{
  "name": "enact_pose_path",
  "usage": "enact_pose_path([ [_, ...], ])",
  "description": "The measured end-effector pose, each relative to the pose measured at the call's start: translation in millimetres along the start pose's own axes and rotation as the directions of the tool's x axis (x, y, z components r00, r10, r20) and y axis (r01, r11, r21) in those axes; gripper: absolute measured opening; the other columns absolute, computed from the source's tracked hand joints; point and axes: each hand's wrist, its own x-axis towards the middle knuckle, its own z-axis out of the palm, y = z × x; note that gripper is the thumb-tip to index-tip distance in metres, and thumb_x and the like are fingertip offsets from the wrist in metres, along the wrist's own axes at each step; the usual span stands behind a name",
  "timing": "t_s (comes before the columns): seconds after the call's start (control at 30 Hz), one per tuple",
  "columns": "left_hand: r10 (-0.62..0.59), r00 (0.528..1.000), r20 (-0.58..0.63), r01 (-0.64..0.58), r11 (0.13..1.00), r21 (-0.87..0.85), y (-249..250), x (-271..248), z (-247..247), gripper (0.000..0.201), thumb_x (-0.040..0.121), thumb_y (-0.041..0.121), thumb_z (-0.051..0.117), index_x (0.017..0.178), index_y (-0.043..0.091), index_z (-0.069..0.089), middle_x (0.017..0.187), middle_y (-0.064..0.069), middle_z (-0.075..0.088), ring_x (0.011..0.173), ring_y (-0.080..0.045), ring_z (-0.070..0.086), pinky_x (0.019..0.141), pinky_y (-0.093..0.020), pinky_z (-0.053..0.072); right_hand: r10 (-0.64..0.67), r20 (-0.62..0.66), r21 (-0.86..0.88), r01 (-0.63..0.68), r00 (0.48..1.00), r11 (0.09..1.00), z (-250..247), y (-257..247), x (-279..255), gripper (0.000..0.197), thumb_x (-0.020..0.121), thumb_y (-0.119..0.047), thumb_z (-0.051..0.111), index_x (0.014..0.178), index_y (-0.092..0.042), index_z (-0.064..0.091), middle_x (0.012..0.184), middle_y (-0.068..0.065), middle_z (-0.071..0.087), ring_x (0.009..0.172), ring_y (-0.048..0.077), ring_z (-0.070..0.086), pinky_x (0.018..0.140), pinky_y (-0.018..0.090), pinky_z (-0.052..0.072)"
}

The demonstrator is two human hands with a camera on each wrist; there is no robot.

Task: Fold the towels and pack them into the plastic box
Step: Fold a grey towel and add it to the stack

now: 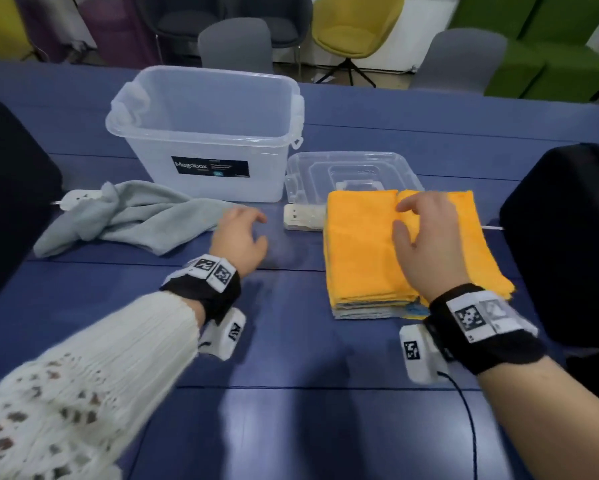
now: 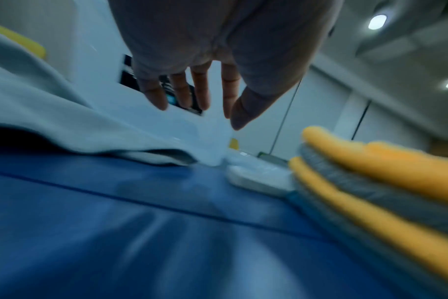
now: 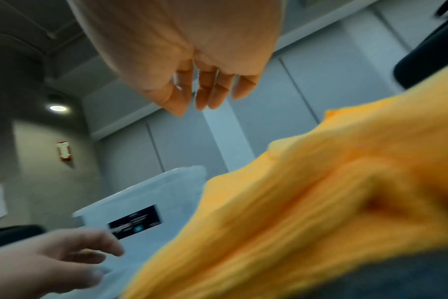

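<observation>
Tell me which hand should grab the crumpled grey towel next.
Left. The left hand hovers open beside the crumpled grey towel, nearly touching it; the right hand is over the stack of folded orange towels.

Plastic box [image 1: 208,133] & lid [image 1: 351,171]: clear, glossy. Orange towel [image 1: 360,244]: fluffy cloth. Grey towel [image 1: 135,216]: soft, matt. Table [image 1: 291,341]: blue, smooth.

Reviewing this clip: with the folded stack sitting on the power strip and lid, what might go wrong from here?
1. The stack of folded orange and grey towels overlaps the white power strip and the clear plastic lid; lifting with only the right hand over it may splay the layers or drag the strip.
2. The crumpled grey towel lies against the clear plastic box; the left hand, pulling it, might nudge the box.
</observation>
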Motion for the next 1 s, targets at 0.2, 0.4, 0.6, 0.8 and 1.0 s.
enact_pose_path([
  [0.2, -0.437, 0.891, 0.126, 0.316, 0.794, 0.519, -103, 0, -37, 0.043, 0.088, 0.02, 0.052, 0.129, 0.031, 0.052, 0.155, -0.008, 0.017, 0.144, -0.031, 0.009, 0.112, -0.057, 0.02, -0.19, 0.249, 0.234, 0.132, 0.95, 0.963, 85, -82, -13, 0.008, 0.083, -0.007, 0.052, 0.089, -0.009, 0.056, 0.091, 0.007, 0.054, 0.088, 0.023, 0.051, 0.081, 0.03, 0.039],
  [0.4, -0.322, 0.907, 0.27, 0.119, 0.813, 0.57, -108, -19, -44, 0.033, 0.081, 0.018, 0.051, 0.112, 0.022, 0.06, 0.12, -0.003, 0.06, 0.115, -0.023, 0.055, 0.103, -0.039, 0.033, -0.129, 0.567, 0.124, 0.07, 0.813, 0.99, 151, -116, -33, 0.019, 0.084, -0.003, 0.052, 0.102, -0.007, 0.057, 0.104, 0.011, 0.054, 0.098, 0.031, 0.049, 0.086, 0.045, 0.042],
  [0.6, 0.122, 0.802, 0.585, -0.11, 0.992, -0.056, -82, -70, -36, 0.017, 0.076, 0.015, 0.064, 0.069, 0.028, 0.056, 0.067, 0.008, 0.058, 0.064, -0.01, 0.053, 0.063, -0.021, 0.041, 0.007, 0.792, -0.165, 0.204, 0.61, 0.965, 177, -127, -52, 0.053, 0.084, -0.024, 0.059, 0.135, -0.028, 0.043, 0.143, 0.005, 0.031, 0.126, 0.031, 0.035, 0.098, 0.043, 0.036],
  [0.8, 0.113, 0.909, 0.401, -0.019, 0.973, -0.232, -88, -75, -53, 0.027, 0.072, 0.013, 0.064, 0.073, 0.027, 0.04, 0.062, 0.005, 0.05, 0.054, -0.009, 0.043, 0.056, -0.022, 0.038, -0.01, 0.714, -0.124, 0.141, 0.7, 0.982, 176, -130, -62, 0.018, 0.093, -0.024, 0.048, 0.105, -0.013, 0.057, 0.108, 0.01, 0.056, 0.105, 0.033, 0.052, 0.087, 0.041, 0.039],
  [1.0, 0.16, 0.981, 0.107, -0.138, 0.971, -0.193, -72, -66, -89, 0.011, 0.067, 0.011, 0.053, 0.073, 0.02, 0.049, 0.064, 0.009, 0.045, 0.06, -0.008, 0.042, 0.06, -0.025, 0.037, -0.012, 0.456, 0.113, -0.045, 0.89, 0.993, 147, -139, -44, 0.019, 0.096, -0.017, 0.05, 0.088, -0.005, 0.064, 0.085, 0.01, 0.049, 0.081, 0.023, 0.046, 0.074, 0.034, 0.037],
])
